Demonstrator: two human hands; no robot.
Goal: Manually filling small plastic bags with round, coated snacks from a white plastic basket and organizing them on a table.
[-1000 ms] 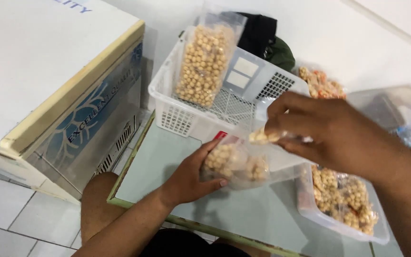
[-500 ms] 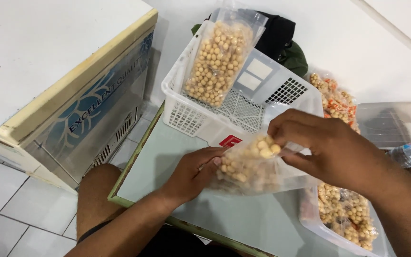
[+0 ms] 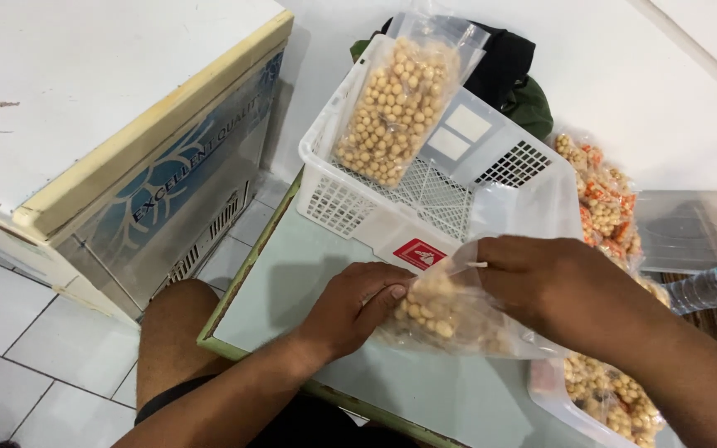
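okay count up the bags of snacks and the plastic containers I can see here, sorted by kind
Clear bags of round yellow snacks: 2, one in both hands, one leaning in the basket
White slotted basket: 1
Clear tub of mixed snacks: 1
Total: 4

Bright even indoor light, soft shadows (slight motion blur), mild glare
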